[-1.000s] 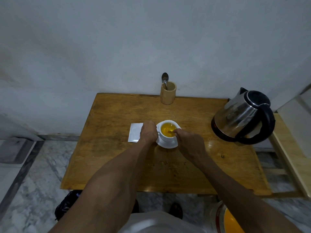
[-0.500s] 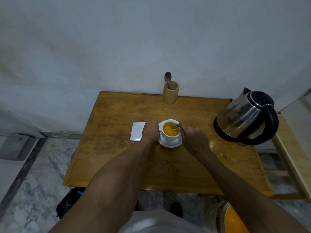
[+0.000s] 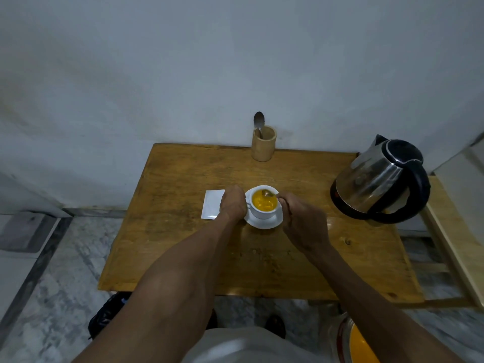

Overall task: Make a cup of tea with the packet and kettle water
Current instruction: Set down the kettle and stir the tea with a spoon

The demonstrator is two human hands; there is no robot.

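A white cup (image 3: 264,212) full of yellow-orange tea stands on a white saucer (image 3: 264,223) in the middle of the wooden table (image 3: 183,242). My left hand (image 3: 234,204) is closed around the cup's handle on its left side. My right hand (image 3: 301,221) pinches a small spoon (image 3: 267,193) whose bowl dips into the tea near the cup's far rim. A white packet (image 3: 212,206) lies flat just left of my left hand, partly hidden by it. The steel kettle (image 3: 379,179) with a black handle sits at the table's right end.
A bamboo holder (image 3: 264,144) with another spoon (image 3: 259,121) stands at the table's back edge against the wall. A wooden frame (image 3: 450,231) borders the table on the right. An orange-lidded container (image 3: 362,347) sits on the marble floor below.
The spoon in my right hand has shifted within the cup, from the right rim toward the far rim. My left hand stays on the handle. The camera has drifted slightly.
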